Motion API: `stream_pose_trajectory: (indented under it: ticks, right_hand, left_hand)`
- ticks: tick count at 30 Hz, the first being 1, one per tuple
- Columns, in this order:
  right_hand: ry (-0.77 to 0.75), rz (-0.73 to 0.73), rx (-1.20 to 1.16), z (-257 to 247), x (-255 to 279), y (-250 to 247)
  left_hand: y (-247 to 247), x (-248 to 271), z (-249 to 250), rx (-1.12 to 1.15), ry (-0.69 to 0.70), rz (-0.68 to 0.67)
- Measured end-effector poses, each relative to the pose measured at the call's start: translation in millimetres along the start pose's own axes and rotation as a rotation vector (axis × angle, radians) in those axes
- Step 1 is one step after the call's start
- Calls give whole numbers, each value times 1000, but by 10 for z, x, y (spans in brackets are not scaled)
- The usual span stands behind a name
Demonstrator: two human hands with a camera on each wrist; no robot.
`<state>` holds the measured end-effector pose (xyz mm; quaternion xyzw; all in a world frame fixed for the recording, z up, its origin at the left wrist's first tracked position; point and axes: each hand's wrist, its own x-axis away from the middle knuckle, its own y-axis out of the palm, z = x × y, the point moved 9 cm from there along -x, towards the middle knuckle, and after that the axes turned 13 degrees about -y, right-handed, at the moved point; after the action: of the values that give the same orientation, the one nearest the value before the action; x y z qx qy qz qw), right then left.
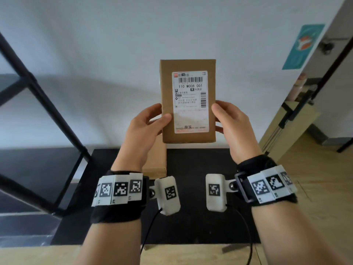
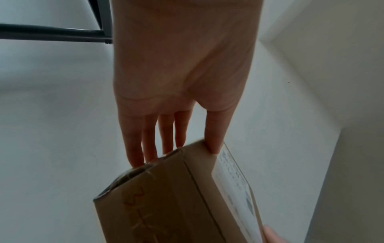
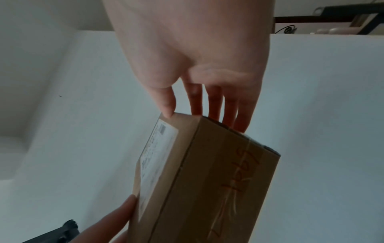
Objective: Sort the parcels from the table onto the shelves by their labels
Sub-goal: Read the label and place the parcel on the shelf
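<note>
Cardboard parcel (image 1: 188,101) is held up in mid-air in front of the white wall, above the black tabletop (image 1: 198,163), label side toward the head camera. Left hand (image 1: 142,129) grasps the left edge: thumb on the front face, fingers (image 2: 149,139) behind. Right hand (image 1: 232,125) mirrors it on the right edge, thumb at the front, fingers (image 3: 228,106) on the back. Both are pinching the box, neither released.

Step in hand looks like the label read. Shipping label (image 1: 190,101) shows "110 M008 001" under the barcode; smaller print is too blurred to read.

How to do it well:
- Keep the thumbs at the edges; the left thumb is just touching the label's margin, don't slide it over the code.
- Hold the face square to the eyes, upright as now.
- Handwritten orange marks on a side face (right wrist view) may matter too; can't say.
- Black shelf frame (image 1: 44,104) stands left. Shelf tags aren't visible, so confirm the match before placing.

A second cardboard box (image 1: 155,161) lies on the tabletop behind the left wrist.
</note>
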<state>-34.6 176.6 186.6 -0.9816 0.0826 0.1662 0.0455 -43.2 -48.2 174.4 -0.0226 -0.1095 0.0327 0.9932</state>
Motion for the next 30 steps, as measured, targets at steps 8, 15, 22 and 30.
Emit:
stream_pose_trajectory:
  ticks: [8,15,22,30]
  right_hand:
    - [-108,9,-33,-380,-40,-11]
    - [-187,29,-87,-619,-58,-36]
    - [-227,51,-119,-696,-89,-54]
    - [-251,60,-111,-742,-124,-86]
  left_hand:
    - [-80,139,299,57,115,-19]
    - [-132,253,531,101,219,-62]
    - [-138,255,657,112,285,-95]
    - [-106,212,697,142,301,-114]
